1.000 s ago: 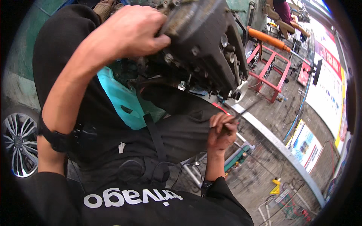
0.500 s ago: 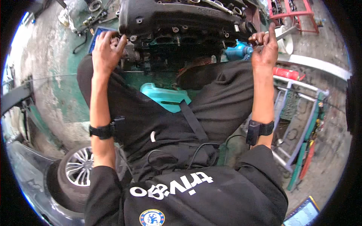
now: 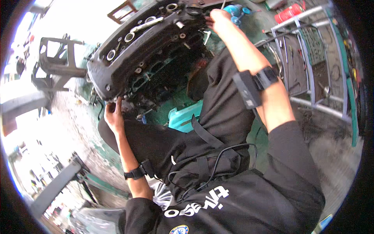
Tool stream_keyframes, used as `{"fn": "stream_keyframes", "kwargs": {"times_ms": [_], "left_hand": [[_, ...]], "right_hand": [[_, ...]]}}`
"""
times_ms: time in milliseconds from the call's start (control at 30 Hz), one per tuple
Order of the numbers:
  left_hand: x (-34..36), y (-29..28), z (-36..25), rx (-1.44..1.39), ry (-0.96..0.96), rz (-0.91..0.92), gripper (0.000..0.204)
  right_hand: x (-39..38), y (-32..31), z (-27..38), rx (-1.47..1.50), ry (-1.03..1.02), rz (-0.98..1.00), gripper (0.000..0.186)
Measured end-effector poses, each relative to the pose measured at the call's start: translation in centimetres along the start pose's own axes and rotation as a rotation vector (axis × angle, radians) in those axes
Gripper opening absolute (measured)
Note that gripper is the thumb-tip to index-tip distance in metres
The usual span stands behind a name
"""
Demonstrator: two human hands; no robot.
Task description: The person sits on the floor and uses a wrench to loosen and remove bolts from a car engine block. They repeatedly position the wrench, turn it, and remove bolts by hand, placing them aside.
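A dark, greasy engine (image 3: 132,50) with a black top cover lies before my spread legs, slanting up to the right. My left hand (image 3: 114,119) is at its near left corner, thumb and fingers bent against the lower edge. What they pinch there, if anything, is hidden. Beyond the engine's right end, my right hand (image 3: 219,19) is closed, its fingers partly turned away. A thin metal shaft (image 3: 223,4) sticks up behind that hand and looks like the handle of a wrench. A light metal rod (image 3: 146,24) rests along the cover.
A turquoise plastic piece (image 3: 185,117) lies between my legs. Past my right hand are a blue object (image 3: 235,13) and a red cylinder (image 3: 288,13). A metal rack (image 3: 311,58) with tools stands to the right. Metal stands (image 3: 58,64) are on the left.
My view has turned and tilted, so the engine now slants and sits lower on the left. The wrench at my right hand shows far less of its handle.
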State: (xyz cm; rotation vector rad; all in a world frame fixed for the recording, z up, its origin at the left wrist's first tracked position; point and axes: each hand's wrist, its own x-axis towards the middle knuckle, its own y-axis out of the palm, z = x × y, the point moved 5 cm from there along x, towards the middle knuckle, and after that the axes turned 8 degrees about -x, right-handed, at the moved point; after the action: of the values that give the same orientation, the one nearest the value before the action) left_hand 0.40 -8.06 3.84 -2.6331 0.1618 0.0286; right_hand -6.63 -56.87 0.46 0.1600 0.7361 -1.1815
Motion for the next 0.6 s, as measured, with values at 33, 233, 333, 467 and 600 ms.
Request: {"fn": "stream_keyframes", "kwargs": {"times_ms": [33,233,333,467,600], "left_hand": [[0.1,0.2,0.2,0.025,-0.046,0.006,0.043],[-0.7,1.1,-1.7,0.251,0.298,-0.108,0.040],[-0.7,1.1,-0.6,0.252,0.060,-0.064,0.039],[-1.0,1.4,-0.1,0.181,0.067,-0.117,0.037],[-0.9,1.3,-0.1,0.239,0.190,-0.117,0.035]], "right_hand": [[0.4,0.0,-0.2,0.065,0.056,-0.076,0.027],[1.8,-0.3,0.5,-0.366,-0.077,-0.040,0.021],[2.7,0.3,-0.1,-0.199,-0.064,0.065,0.023],[3.6,0.1,-0.8,-0.154,-0.163,0.128,0.024],[2.6,0.0,0.5,-0.628,-0.418,0.125,0.025]]}}
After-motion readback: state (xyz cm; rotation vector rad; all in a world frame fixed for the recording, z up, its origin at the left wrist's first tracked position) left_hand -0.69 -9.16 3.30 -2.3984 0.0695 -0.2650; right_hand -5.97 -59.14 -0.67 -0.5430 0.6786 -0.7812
